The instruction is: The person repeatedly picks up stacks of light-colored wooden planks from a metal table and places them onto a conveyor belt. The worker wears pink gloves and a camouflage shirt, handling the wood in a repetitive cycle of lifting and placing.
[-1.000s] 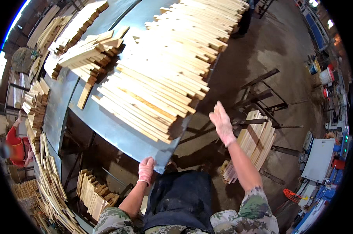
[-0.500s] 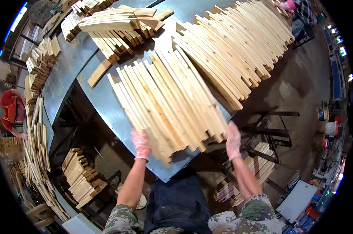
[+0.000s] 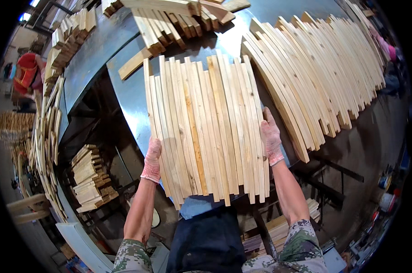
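A row of pale wooden strips (image 3: pixel 210 132), standing side by side with uneven ends, lies in front of me on the shiny metal table (image 3: pixel 126 98). Against the row's left side my left hand (image 3: pixel 152 158), in a pinkish knitted glove, is pressed with its fingers partly hidden by the wood. My right hand (image 3: pixel 271 139), gloved alike, grips the opposite side, its fingers lying along the outermost strip. Between them the two hands clasp the row, whose near ends jut past the table's edge toward my dark apron (image 3: pixel 203 241).
A longer row of strips (image 3: pixel 310 77) fans out to the right. Stacked wood pieces (image 3: pixel 162 27) and one loose board (image 3: pixel 135 63) lie farther back. Below left stands a wood pile (image 3: pixel 91 179). A person in red (image 3: pixel 27 75) is at far left; a pink-gloved hand (image 3: pixel 388 49) shows at far right.
My hands have come in against both sides of the row. The strips have turned from slanting to nearly straight toward me and sit closer together. The view has shifted too.
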A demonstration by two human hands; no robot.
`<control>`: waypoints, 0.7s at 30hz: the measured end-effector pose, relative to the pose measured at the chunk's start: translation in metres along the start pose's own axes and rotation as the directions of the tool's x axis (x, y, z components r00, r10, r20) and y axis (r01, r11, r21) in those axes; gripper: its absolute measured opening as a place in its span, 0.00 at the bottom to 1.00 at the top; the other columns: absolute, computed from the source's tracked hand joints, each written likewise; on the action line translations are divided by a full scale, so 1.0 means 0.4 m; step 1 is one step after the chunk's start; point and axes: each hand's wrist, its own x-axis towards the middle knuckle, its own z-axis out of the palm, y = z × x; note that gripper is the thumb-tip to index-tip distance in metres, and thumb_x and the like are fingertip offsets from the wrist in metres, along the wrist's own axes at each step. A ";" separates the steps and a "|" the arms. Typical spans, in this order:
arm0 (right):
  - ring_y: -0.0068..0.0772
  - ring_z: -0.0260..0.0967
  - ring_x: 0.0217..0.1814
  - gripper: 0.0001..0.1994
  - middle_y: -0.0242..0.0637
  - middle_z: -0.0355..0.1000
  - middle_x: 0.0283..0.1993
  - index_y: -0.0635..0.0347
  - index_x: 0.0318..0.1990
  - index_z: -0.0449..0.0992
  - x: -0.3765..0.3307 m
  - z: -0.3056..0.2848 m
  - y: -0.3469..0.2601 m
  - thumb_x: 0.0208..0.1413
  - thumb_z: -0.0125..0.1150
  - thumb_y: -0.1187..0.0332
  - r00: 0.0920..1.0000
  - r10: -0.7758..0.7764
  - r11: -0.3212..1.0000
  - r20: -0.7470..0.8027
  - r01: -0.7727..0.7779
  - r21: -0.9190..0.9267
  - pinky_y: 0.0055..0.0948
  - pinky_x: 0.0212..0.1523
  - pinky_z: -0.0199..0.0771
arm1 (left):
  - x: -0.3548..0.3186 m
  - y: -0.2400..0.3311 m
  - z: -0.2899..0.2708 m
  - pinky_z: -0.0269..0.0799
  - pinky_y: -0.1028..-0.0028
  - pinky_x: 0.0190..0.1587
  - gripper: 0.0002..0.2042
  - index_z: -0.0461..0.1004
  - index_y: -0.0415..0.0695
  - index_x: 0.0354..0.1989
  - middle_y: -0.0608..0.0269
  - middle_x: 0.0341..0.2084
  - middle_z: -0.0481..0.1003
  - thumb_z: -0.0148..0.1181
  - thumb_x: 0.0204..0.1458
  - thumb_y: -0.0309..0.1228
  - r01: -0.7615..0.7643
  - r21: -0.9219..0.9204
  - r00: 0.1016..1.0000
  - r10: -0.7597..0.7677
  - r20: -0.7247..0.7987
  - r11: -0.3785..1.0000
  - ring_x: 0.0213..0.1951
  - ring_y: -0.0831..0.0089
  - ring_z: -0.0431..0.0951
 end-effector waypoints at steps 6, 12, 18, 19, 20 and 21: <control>0.35 0.65 0.72 0.34 0.43 0.64 0.73 0.68 0.79 0.53 -0.028 0.023 -0.025 0.69 0.57 0.69 0.994 0.101 0.981 0.038 -0.105 0.162 0.35 0.74 0.62 | -0.022 0.040 0.013 0.83 0.57 0.56 0.31 0.73 0.37 0.62 0.51 0.52 0.81 0.71 0.57 0.46 0.179 -0.086 0.983 -0.174 0.061 0.980 0.51 0.61 0.85; 0.40 0.79 0.57 0.25 0.41 0.79 0.57 0.66 0.62 0.75 -0.126 -0.129 0.025 0.66 0.60 0.57 0.912 0.409 0.909 -0.032 -0.410 -0.078 0.41 0.60 0.80 | -0.127 -0.010 -0.020 0.83 0.58 0.55 0.39 0.70 0.31 0.64 0.46 0.52 0.81 0.74 0.48 0.43 0.257 -0.113 0.964 -0.247 0.094 0.960 0.50 0.58 0.84; 0.48 0.76 0.63 0.32 0.45 0.75 0.64 0.65 0.69 0.69 -0.292 -0.143 0.046 0.64 0.62 0.53 0.844 0.535 0.844 0.033 -0.536 0.034 0.49 0.61 0.80 | -0.329 -0.056 -0.116 0.83 0.60 0.54 0.36 0.67 0.36 0.68 0.51 0.53 0.79 0.72 0.51 0.36 0.232 -0.173 0.972 -0.223 0.068 0.957 0.49 0.62 0.84; 0.48 0.75 0.64 0.32 0.45 0.75 0.65 0.65 0.70 0.68 -0.322 -0.100 0.017 0.66 0.61 0.53 0.830 0.548 0.830 0.101 -0.555 0.055 0.49 0.62 0.79 | -0.365 -0.080 -0.149 0.82 0.60 0.55 0.37 0.68 0.36 0.68 0.52 0.54 0.79 0.73 0.50 0.38 0.199 -0.217 0.980 -0.187 0.074 0.956 0.50 0.62 0.83; 0.48 0.75 0.65 0.32 0.45 0.74 0.66 0.66 0.71 0.67 -0.360 -0.036 -0.024 0.67 0.61 0.52 0.810 0.564 0.812 0.161 -0.580 0.071 0.49 0.63 0.79 | -0.411 -0.104 -0.187 0.81 0.61 0.57 0.38 0.68 0.37 0.68 0.52 0.54 0.79 0.75 0.50 0.39 0.170 -0.264 0.985 -0.154 0.082 0.949 0.51 0.63 0.83; 0.50 0.76 0.63 0.33 0.46 0.74 0.66 0.66 0.71 0.67 -0.387 0.031 -0.061 0.67 0.62 0.52 0.795 0.576 0.807 0.188 -0.590 0.025 0.49 0.61 0.81 | -0.465 -0.093 -0.196 0.80 0.61 0.59 0.39 0.68 0.37 0.68 0.53 0.55 0.78 0.76 0.49 0.40 0.136 -0.326 0.987 -0.100 0.123 0.936 0.53 0.63 0.82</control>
